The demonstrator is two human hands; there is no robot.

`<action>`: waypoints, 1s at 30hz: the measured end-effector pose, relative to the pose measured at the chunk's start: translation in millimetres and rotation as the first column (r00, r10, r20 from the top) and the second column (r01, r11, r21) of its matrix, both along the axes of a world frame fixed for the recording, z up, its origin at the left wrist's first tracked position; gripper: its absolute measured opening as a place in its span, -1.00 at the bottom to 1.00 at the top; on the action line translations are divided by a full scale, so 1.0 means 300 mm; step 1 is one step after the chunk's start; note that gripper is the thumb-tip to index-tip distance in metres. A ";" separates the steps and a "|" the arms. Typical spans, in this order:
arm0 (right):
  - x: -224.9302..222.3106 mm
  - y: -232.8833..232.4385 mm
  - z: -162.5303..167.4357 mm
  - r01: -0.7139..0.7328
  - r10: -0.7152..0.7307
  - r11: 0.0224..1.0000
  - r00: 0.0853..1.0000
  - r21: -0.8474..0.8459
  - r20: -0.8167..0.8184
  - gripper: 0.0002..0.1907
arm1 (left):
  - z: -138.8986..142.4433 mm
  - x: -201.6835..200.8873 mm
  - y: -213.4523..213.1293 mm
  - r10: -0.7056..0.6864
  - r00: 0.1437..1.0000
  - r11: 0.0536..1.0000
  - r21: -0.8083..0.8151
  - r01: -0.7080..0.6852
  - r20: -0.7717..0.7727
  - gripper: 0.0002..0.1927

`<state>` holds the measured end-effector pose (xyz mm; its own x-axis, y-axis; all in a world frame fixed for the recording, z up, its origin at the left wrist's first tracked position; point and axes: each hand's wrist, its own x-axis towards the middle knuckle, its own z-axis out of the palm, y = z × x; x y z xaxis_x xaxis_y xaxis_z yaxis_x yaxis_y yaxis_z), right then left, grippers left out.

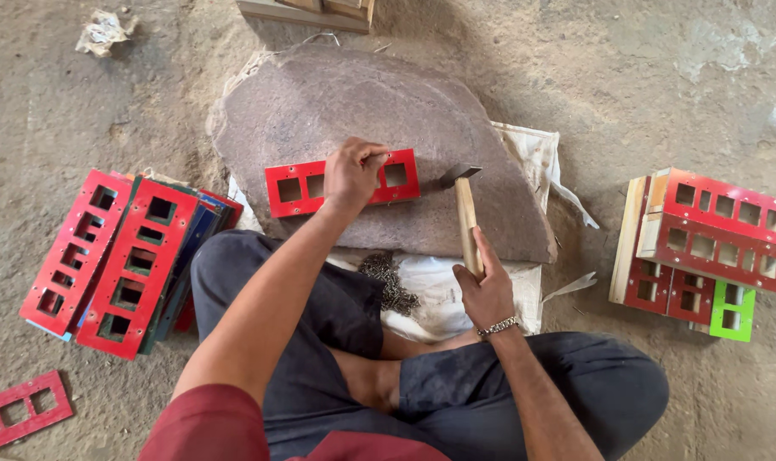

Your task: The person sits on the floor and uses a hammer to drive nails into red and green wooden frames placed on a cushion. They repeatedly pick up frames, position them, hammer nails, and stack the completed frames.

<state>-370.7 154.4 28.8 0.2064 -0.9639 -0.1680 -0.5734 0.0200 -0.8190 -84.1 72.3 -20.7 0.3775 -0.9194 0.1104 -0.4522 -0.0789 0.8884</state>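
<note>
At frame centre the left hand presses a stiff, light red plate flat; the right hand grips the hammer low on its wooden handle.

Single head-worn view, looking steeply down from close above, over crossed legs towards flat stone on the floor

L hand pressed palm-down, fingers curled; R hand fisted, thumb up.
</note>
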 end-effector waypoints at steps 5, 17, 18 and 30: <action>0.009 0.000 0.019 0.041 -0.040 0.994 0.999 0.105 -0.006 -0.21 | -0.057 -0.001 -0.028 -0.077 0.980 0.994 -0.058 0.089 0.182 -0.89; 0.029 0.004 0.080 -0.025 0.025 1.000 0.999 -0.017 -0.030 -0.25 | -0.036 -0.030 -0.003 -0.086 0.977 0.993 -0.058 0.099 0.195 -0.89; 0.027 0.010 0.084 -0.050 0.045 0.996 0.997 -0.076 -0.064 -0.26 | -0.028 -0.033 -0.001 -0.091 0.979 0.994 -0.051 0.101 0.182 -0.88; 0.073 0.035 0.123 -0.179 0.158 0.958 0.981 -0.223 -0.111 -0.30 | -0.039 -0.051 -0.012 -0.095 0.978 0.993 -0.048 0.105 0.184 -0.88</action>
